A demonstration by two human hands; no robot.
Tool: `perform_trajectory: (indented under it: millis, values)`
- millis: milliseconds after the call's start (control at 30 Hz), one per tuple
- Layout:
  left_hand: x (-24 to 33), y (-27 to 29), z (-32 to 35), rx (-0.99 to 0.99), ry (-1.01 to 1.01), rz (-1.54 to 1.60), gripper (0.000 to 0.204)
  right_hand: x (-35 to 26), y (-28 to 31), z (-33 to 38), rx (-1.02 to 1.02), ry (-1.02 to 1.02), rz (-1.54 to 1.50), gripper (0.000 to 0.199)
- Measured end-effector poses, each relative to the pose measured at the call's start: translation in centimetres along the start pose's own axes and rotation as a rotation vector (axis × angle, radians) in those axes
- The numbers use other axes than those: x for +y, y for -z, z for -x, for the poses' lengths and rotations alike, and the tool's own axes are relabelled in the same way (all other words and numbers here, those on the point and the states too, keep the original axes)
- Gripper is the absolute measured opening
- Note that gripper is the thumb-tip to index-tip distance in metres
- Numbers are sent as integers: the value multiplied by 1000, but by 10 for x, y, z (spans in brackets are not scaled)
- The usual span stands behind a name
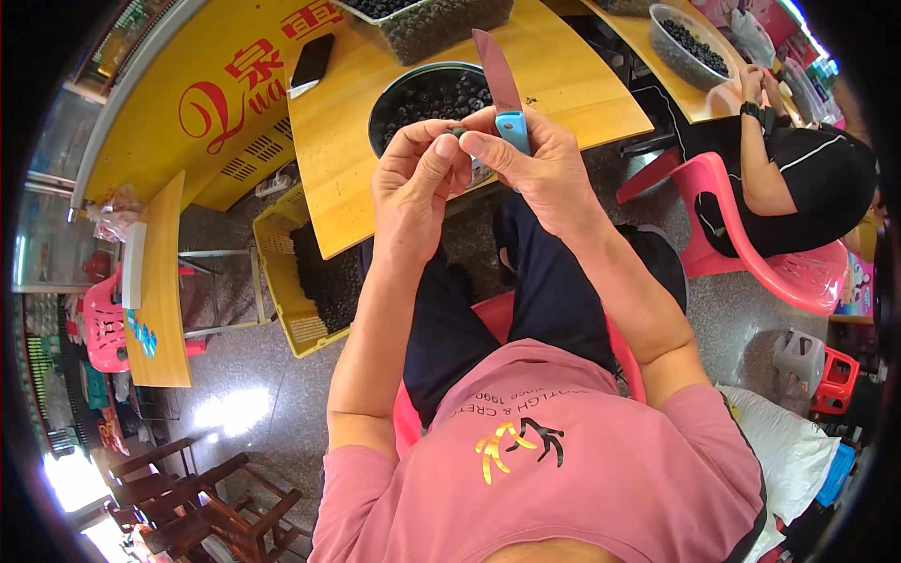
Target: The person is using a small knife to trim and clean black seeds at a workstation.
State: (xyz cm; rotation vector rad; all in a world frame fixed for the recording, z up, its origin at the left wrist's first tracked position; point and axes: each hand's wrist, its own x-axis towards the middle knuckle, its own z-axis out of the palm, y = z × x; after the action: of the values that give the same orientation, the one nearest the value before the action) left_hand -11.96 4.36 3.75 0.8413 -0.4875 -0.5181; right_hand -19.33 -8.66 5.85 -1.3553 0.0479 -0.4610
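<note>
Centre top of the frame: left hand (pixel 413 178) is pinching a small dark fruit (pixel 454 132) in a closed grip; right hand (pixel 535 169) is gripping a blue-handled knife (pixel 503 89), blade pointing up. Behind both, a dark bowl (pixel 399 89) of the same fruit is sitting on the yellow desk (pixel 582 84).

I see a smooth wooden table (pixel 563 75), a glossy pink plastic chair (pixel 751 253), and a knife (pixel 502 89) with a matt blade and blue plastic handle.

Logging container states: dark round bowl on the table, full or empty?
Partly full: the bowl holds a layer of small dark fruit, its inner wall bare above them; both hands hide its near edge.
</note>
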Motion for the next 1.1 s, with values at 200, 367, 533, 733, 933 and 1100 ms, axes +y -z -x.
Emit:
perform_trajectory:
  millis: [200,367,533,733,933,1100]
  values:
    - [1,1,6,17,-64,-125,20,-4,2,1,-48,-49,10,18]
    - [3,1,11,28,-59,-201,24,-6,0,-2,-49,-64,18,18]
    - [-3,-1,18,88,-94,-175,22,-5,1,-5,-81,-48,105,19]
    - [-5,0,21,107,-119,-171,16,-1,3,-6,-180,30,102,19]
    - [1,-4,22,155,-88,-190,22,-11,0,-5,-187,-72,32,18]
    - [-1,0,26,129,-102,-238,20,-7,4,-7,-203,-78,188,18]
